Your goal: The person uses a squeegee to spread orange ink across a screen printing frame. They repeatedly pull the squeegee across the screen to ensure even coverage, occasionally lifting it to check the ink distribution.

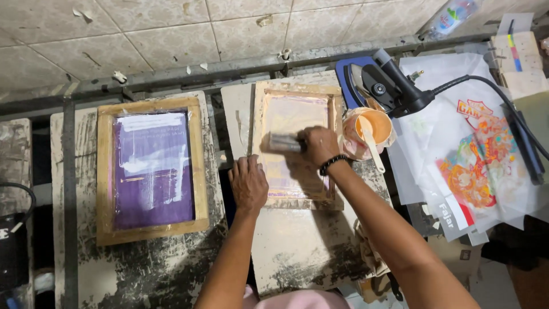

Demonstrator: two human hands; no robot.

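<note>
A wooden printing screen frame [293,91] with a pale pink mesh lies on a stained board in the middle. My right hand [318,145], with a dark bead bracelet at the wrist, grips a squeegee [284,142] that rests across the mesh. My left hand [248,183] presses flat on the frame's lower left corner, fingers together, holding nothing.
A second wooden frame with purple mesh [152,169] lies on the left board. An orange ink cup with a spatula [373,130] stands right of the middle frame. A black iron [384,87] with its cord and printed transfer sheets [472,166] fill the right side.
</note>
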